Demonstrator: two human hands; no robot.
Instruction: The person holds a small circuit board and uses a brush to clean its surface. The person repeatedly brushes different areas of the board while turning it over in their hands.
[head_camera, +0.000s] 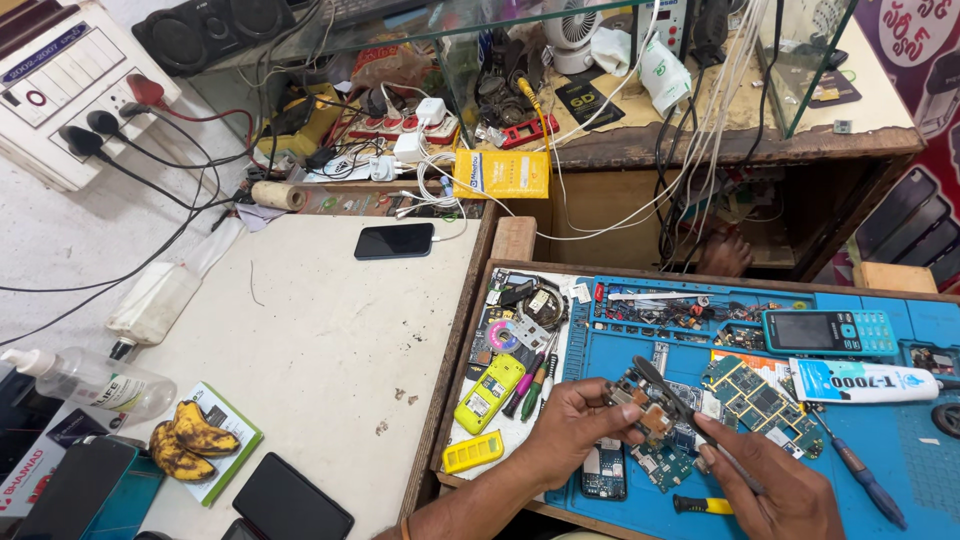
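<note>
My left hand (572, 427) grips a small phone circuit board (638, 400) above the blue work mat (900, 460). My right hand (775, 485) holds thin metal tweezers (668, 393), whose tip rests on the board. Under the hands lie more green circuit boards (745, 390) and an opened phone body (604, 470). A yellow battery (489, 392) and a small yellow part (473, 452) sit just left of my left hand.
A teal keypad phone (828, 331), a white glue tube (865, 380) and a blue screwdriver (858, 468) lie on the mat. The white table holds a black phone (394, 240), a clear bottle (95, 382), dark bananas (188, 440) and other phones (292, 497). Cables and chargers crowd the back shelf.
</note>
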